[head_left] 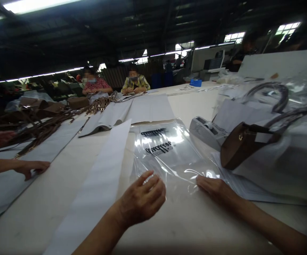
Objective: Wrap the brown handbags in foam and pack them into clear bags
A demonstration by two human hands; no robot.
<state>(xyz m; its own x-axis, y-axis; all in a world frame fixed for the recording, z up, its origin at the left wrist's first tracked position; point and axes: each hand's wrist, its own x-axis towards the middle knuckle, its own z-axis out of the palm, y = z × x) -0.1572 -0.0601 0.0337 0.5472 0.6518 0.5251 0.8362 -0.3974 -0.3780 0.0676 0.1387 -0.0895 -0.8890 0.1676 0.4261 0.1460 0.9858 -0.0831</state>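
A clear plastic bag (181,161) with black printed lettering lies in front of me on the white table, glossy and wrinkled toward its near edge. My left hand (146,198) is over the bag's near left part, fingers loosely bent and a little apart, with nothing visible in them. At the near right edge of the bag, my right hand (217,189) pinches the film between thumb and fingers. Left of the bag lies a long white sheet (97,187). A brown handbag (245,145) with a handle rests to the right.
A white tape-dispenser-like device (208,132) stands right of the bag. Brown straps (47,131) and metal chains (99,105) are heaped at left. A co-worker's hand (32,168) rests on sheets there. Two people sit across the table; a blue box (195,83) is farther back.
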